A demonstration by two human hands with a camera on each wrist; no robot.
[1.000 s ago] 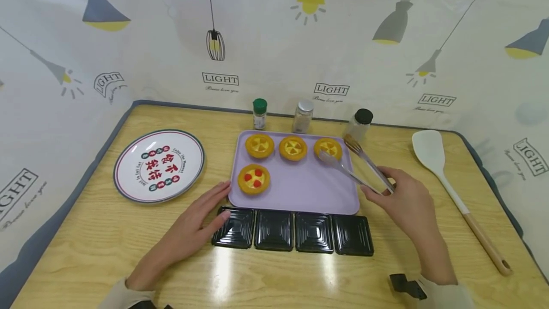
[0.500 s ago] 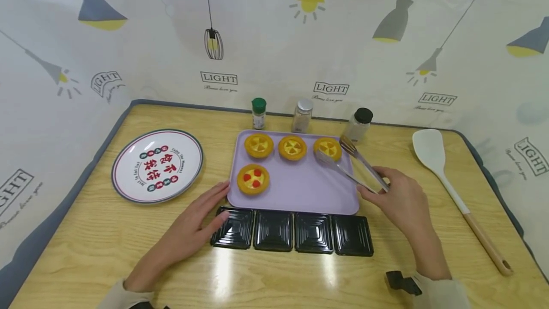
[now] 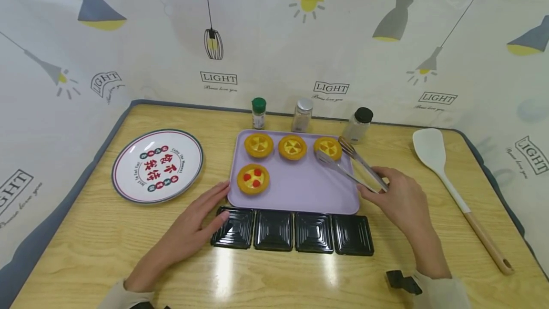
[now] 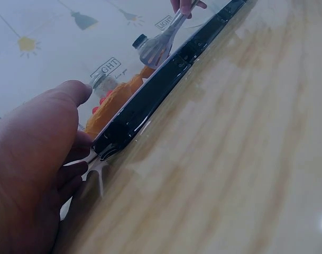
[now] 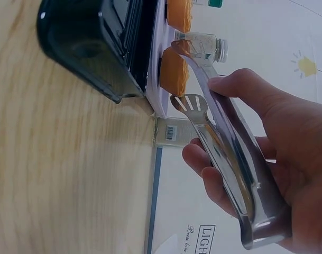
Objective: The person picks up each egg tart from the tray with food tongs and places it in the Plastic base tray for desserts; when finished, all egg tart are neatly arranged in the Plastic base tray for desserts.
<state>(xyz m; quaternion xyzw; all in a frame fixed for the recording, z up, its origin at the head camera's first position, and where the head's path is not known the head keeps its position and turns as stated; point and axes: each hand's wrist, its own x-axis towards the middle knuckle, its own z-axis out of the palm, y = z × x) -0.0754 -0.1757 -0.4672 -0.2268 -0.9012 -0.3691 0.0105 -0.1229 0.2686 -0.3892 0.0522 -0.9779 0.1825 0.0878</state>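
My right hand [image 3: 401, 199] grips a pair of metal tongs [image 5: 240, 153]. In the head view, the tong tips stand on either side of the far-right tart [image 3: 328, 146], which has yellow pieces on top. That tart sits on a lilac tray [image 3: 300, 185] with two similar tarts [image 3: 292, 148] in the back row and a red-dotted tart [image 3: 253, 180] at front left. The fingers of my left hand [image 3: 188, 228] lie extended at the tray's left edge, thumb over the leftmost black square dish [image 3: 233, 230]. Whether the tongs touch the tart I cannot tell.
Several black square dishes [image 3: 314, 232] line the tray's front edge. A white plate [image 3: 133, 170] lies to the left, and a white spatula [image 3: 431, 151] with a wooden handle to the right. Green-capped [image 3: 259, 114], silver-capped [image 3: 302, 116] and black-capped [image 3: 359, 125] jars stand behind the tray.
The tongs and right hand have shifted slightly left, bringing the tips nearer the far-right tart's sides. My left hand has stayed in place.
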